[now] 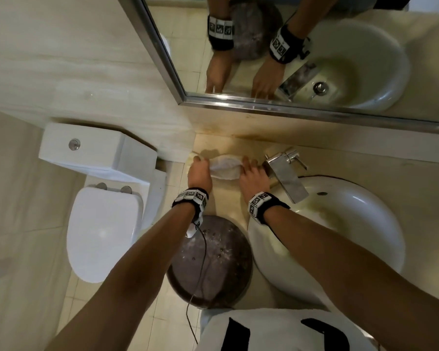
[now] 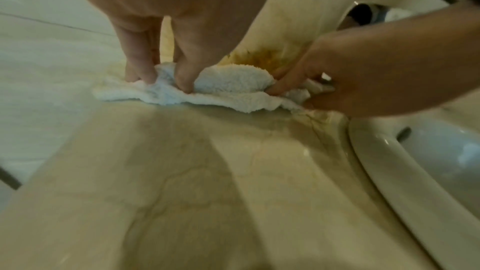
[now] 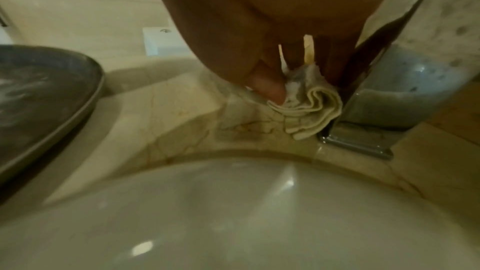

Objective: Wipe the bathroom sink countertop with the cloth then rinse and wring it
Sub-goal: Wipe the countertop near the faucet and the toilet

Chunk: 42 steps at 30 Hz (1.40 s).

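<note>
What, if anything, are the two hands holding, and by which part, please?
The cloth, lying on the countertop: left hand pinches its left end, right hand its right end by the faucet.

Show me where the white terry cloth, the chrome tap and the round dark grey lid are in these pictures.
white terry cloth [image 2: 228, 81]: left wrist view, on its raised middle fold.
chrome tap [image 1: 287, 177]: head view, on the flat spout.
round dark grey lid [image 1: 223, 259]: head view, on its top surface.
</note>
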Available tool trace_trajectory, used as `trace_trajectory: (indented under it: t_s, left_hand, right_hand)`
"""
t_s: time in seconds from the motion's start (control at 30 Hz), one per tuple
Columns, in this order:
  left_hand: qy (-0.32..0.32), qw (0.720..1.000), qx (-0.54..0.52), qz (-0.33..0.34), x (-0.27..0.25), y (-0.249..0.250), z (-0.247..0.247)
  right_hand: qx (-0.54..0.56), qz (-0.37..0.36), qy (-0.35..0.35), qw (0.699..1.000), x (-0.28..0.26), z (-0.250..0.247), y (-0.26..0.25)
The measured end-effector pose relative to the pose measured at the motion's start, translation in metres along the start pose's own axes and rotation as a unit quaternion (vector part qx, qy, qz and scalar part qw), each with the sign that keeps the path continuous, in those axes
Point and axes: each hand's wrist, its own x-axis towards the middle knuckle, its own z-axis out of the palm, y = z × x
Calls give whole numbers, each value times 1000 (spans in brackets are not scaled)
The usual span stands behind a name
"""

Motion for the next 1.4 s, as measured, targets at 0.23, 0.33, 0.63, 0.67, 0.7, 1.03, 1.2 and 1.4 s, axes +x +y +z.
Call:
trace_trajectory:
  t_s: [0.23,0.33,0.63,0.67,0.7,1.03,1.2,1.4]
  left_hand:
    - [-13,994,-75,83,43,7,-20]
    - [9,990,-118,76,47,-2,-20]
    - [5,989,-149,16,36,15,-13]
    - [-4,988,-152,12,37,15,-15]
    - [-13,989,-150,8,37,15,-17]
    - [-144,982,-119,12,52,-11,-44]
    - [-155,978,-140,15,55,-21,-41]
    - [-172,973,-156,8,62,-18,-46]
  right_hand:
    - [133,133,1,982,2,-5,-30]
    - [147,131,-5,980,-2,-10,-27]
    - [309,235,-50,920,15,-24,-37]
    - [344,250,-67,903,19,-26,-41]
    - [384,263,-77,882,23,-28,-44]
    - [506,309,-52,804,56,-35,-61]
    - [428,174,-52,886,72,-27,-22]
    - [372,81,-9,925,64,-12,0]
